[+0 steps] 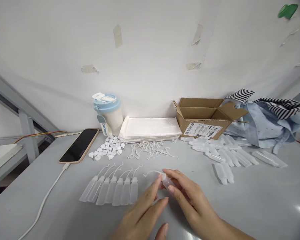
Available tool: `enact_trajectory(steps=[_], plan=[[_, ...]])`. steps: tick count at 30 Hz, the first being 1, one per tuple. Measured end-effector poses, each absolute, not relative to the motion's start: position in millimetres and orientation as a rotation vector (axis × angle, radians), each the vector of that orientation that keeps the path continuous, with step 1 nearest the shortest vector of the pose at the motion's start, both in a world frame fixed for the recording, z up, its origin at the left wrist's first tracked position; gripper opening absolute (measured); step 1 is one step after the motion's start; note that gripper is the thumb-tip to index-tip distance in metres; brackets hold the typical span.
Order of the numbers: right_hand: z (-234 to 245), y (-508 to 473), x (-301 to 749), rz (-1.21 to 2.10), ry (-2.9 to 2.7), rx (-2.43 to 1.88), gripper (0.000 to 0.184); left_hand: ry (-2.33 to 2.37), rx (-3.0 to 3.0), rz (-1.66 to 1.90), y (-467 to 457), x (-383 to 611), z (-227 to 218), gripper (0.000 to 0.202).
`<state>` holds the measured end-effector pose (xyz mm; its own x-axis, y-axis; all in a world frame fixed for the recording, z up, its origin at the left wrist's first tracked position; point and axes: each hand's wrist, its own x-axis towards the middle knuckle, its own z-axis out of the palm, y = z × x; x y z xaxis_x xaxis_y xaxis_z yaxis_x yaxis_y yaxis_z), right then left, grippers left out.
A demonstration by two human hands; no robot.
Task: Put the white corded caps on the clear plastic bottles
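My right hand is closed round a small translucent plastic bottle, thumb on the near side. A thin white curved strip sticks out leftward from the bottle's neck. My left hand has its fingers stretched and apart, with one fingertip against the neck; whether it presses there I cannot tell. Left of my hands lie several flat bottles in a row, each with a thin strip at its neck. Behind them are a heap of small white caps and a pile of loose strips.
Several more translucent bottles lie at the right. Along the wall stand a blue-lidded cup, a stack of white packets, an opened cardboard box and a light-blue cloth bag. A phone with a white cable lies left.
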<state>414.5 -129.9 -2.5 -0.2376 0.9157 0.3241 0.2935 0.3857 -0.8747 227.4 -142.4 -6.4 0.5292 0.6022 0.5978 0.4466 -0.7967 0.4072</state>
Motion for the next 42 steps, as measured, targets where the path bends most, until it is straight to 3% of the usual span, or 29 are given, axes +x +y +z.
enact_trajectory(steps=[7,12,19,26,33,42], plan=[[7,-130,414,1.237,-1.528,-1.118,0.022,0.883,2.748,1.123,-141,227,-5,0.03],[6,-131,415,1.302,-1.473,-1.176,0.027,0.841,2.81,1.104,-137,226,-2,0.028],[1,-130,416,0.941,-1.688,-1.137,0.025,0.748,2.815,1.4,-127,230,-8,0.025],[1,-130,414,0.678,-1.805,-1.008,0.026,0.892,2.538,1.058,-131,218,8,0.039],[0,-132,416,0.483,-1.887,-0.95,0.027,0.963,2.469,1.154,-135,221,2,0.039],[0,-132,416,0.466,-1.88,-0.941,0.02,0.892,2.531,1.1,-135,221,6,0.039]])
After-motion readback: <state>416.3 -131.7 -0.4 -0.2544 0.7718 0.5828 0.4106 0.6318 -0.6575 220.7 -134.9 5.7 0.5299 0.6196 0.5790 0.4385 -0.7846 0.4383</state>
